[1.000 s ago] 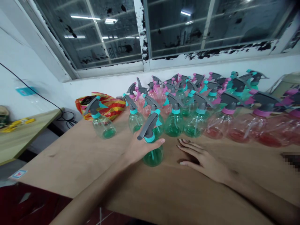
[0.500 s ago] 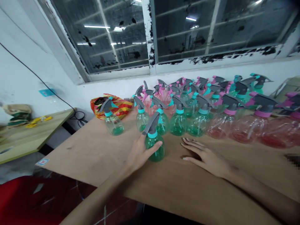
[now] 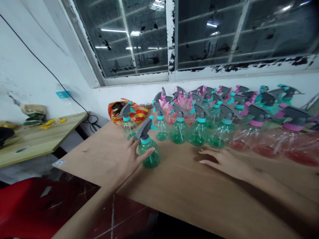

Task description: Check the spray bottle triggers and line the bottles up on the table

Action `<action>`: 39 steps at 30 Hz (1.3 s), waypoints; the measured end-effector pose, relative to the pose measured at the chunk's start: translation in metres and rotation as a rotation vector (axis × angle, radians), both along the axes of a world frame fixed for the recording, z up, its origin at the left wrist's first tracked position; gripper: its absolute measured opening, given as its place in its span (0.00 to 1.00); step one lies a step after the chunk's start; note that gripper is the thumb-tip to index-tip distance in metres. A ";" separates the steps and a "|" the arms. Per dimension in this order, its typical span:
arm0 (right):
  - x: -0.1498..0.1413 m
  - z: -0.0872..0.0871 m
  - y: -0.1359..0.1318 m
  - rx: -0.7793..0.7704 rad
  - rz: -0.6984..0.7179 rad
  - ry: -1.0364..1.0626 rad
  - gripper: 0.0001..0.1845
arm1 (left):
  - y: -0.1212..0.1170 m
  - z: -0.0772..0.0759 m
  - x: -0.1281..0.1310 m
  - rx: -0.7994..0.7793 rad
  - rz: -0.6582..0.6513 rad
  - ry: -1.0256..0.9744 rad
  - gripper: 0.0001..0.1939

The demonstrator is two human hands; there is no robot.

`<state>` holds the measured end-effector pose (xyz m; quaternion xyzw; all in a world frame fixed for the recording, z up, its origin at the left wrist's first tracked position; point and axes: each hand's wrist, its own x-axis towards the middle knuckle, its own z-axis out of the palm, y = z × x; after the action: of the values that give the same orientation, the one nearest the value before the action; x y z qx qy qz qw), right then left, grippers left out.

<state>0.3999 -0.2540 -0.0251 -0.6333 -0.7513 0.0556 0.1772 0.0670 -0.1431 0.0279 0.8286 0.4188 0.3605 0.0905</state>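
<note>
My left hand [image 3: 133, 156] is wrapped round the body of a green spray bottle [image 3: 151, 154] with a grey trigger head and turquoise collar. That bottle stands upright, or nearly so, in front of the others. My right hand [image 3: 228, 162] hovers at or just above the table, fingers apart, holding nothing. Its fingertips are near a green spray bottle [image 3: 219, 136] in the front row. Another green spray bottle [image 3: 129, 127] stands behind my left hand, apart from the row. Further right in the front row are pink spray bottles [image 3: 266, 142].
Several more spray bottles crowd the back of the wooden table [image 3: 174, 186] by the wall. A red and yellow striped bag [image 3: 141, 113] lies at the back left. On the left are a second table [image 3: 62, 131] and a red chair [image 3: 27, 205]. A black cable [image 3: 45, 64] hangs there.
My left hand has moved the green spray bottle to the left, nearer the lone bottle. My right hand stays open over the table. The camera view has shifted slightly.
</note>
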 end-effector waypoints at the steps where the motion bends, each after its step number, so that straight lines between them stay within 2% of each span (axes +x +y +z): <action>1: -0.005 0.008 0.003 0.004 -0.017 0.013 0.25 | 0.003 0.000 -0.003 0.013 0.004 0.000 0.21; 7: -0.052 0.054 0.030 0.039 -0.059 0.142 0.20 | 0.019 -0.006 -0.009 0.051 0.004 -0.046 0.21; 12: -0.089 0.073 0.064 0.073 -0.103 0.248 0.23 | 0.034 -0.015 -0.010 0.076 0.022 -0.097 0.23; 16: -0.109 0.077 0.093 0.035 -0.142 0.397 0.31 | 0.049 -0.019 -0.010 0.102 0.011 -0.131 0.24; 22: -0.127 0.078 0.123 -0.055 -0.146 0.544 0.39 | 0.059 -0.012 -0.008 0.097 0.018 -0.085 0.24; 32: -0.140 0.082 0.149 -0.132 -0.213 0.584 0.30 | 0.087 -0.018 -0.004 0.151 -0.002 -0.052 0.24; 36: -0.141 0.083 0.150 -0.119 -0.249 0.546 0.26 | 0.089 -0.012 -0.001 0.147 -0.001 -0.016 0.24; 39: -0.140 0.082 0.150 -0.097 -0.269 0.503 0.28 | 0.088 -0.006 0.002 0.135 0.016 0.014 0.23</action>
<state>0.2604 -0.1037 0.0566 -0.7012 -0.5896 0.2229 0.3330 0.0688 -0.0554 0.0219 0.8319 0.4008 0.3826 0.0284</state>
